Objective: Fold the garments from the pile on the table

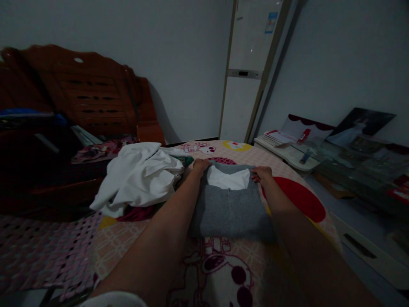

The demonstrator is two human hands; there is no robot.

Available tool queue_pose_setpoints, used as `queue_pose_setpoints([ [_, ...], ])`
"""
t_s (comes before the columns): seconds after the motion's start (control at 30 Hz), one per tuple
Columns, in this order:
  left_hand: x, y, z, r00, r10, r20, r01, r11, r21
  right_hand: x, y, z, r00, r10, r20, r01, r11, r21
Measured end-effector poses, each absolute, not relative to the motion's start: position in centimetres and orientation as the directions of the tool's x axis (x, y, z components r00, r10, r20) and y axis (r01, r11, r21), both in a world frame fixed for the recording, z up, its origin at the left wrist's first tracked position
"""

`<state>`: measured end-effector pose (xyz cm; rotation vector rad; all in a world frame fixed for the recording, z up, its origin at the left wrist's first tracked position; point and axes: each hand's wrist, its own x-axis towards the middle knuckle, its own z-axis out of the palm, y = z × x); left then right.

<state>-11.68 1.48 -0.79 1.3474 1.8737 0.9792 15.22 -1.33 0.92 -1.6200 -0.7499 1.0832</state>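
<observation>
One white heap of cloth [140,175] leads off at the worktop [111,243]'s left, seemingly parked aside so the grey garment gets the middle. Next up, your left hand [200,165], fingers closed on that garment's far left corner! Between your hands, the grey garment [234,213] lies folded, probably held this way to keep it square. Rightmost, your right hand [262,174] pinches the far right corner.

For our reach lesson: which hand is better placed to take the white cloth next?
Probably the left hand: it is nearer the white cloth. The right hand is across the grey garment, which both hold.
</observation>
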Motion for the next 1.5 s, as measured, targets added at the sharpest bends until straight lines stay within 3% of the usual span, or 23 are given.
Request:
queue_pose_setpoints([
  [0.2, -12.0, -1.4, 1.2, -0.258, 0.966, -0.018, 0.261, 0.088, 0.961, 15.9, -4.2, 2.7, 0.315, 0.934, -0.168, -0.058, -0.157, -0.986],
  [0.37, -13.5, -6.0, 3.4, 0.033, 0.975, 0.222, -0.072, -0.219, 0.973, 17.7, -9.4, 3.8, 0.139, 0.990, 0.014, -0.130, 0.033, -0.991],
  [0.53, -15.7, -12.0, 4.5, 0.258, 0.931, 0.259, 0.039, -0.278, 0.960, 20.7, -14.8, 3.2, -0.093, 0.996, 0.014, -0.078, 0.006, -0.997],
  [0.63, -16.9, -14.8, 3.9, 0.463, 0.881, 0.096, 0.207, -0.213, 0.955, 22.1, -16.5, 1.7, -0.176, 0.984, -0.021, 0.068, -0.009, -0.998],
  [0.73, -17.6, -16.5, 2.7, 0.592, 0.802, -0.080, 0.336, -0.155, 0.929, 22.3, -17.0, 0.0, -0.129, 0.991, -0.041, 0.152, -0.021, -0.988],
  [0.8, -17.8, -16.9, 2.1, 0.587, 0.805, -0.084, 0.334, -0.147, 0.931, 21.9, -17.0, -0.8, -0.058, 0.998, -0.037, 0.131, -0.029, -0.991],
  [0.97, -16.8, -16.8, 1.8, 0.385, 0.917, 0.101, 0.263, -0.213, 0.941, 20.6, -17.2, -1.3, 0.025, 1.000, -0.003, 0.049, -0.004, -0.999],
  [1.1, -13.5, -17.6, 2.1, 0.440, 0.873, 0.211, 0.395, -0.400, 0.827, 20.3, -17.3, -1.5, 0.070, 0.997, 0.024, 0.069, 0.020, -0.997],
  [1.27, -8.3, -19.6, 1.2, 0.622, 0.716, 0.316, 0.512, -0.678, 0.527, 20.5, -17.2, -2.0, 0.191, 0.980, 0.056, 0.088, 0.040, -0.995],
  [1.4, -6.5, -20.1, 0.0, 0.647, 0.702, 0.296, 0.602, -0.709, 0.367, 20.5, -17.2, -2.3, 0.202, 0.977, 0.060, 0.100, 0.040, -0.994],
  [1.5, -6.3, -20.0, -0.2, 0.638, 0.714, 0.290, 0.639, -0.700, 0.318, 20.4, -17.2, -2.5, 0.204, 0.977, 0.063, 0.091, 0.045, -0.995],
])
